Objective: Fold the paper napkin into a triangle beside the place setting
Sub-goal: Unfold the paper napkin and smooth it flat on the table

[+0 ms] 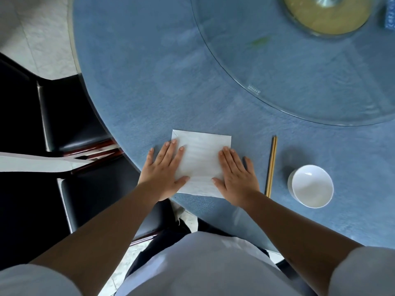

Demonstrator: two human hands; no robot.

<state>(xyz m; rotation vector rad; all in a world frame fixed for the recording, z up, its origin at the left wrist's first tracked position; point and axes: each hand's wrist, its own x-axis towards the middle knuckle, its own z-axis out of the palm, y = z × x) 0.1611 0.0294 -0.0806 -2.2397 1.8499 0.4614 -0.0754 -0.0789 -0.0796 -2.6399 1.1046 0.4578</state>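
Observation:
A white square paper napkin (202,159) lies flat on the blue tablecloth near the table's front edge. My left hand (163,169) rests palm down on its left side, fingers spread. Over the napkin's right side my right hand (236,174) presses flat, fingers together. Both hands cover the napkin's lower corners. To the right lie a pair of wooden chopsticks (271,165) and, beyond them, a white bowl (311,186).
The round table (136,92) has a glass turntable (299,71) at the back right with a yellowish dish (324,16) on it. Black chairs (70,116) stand at the left, close to the table's rim.

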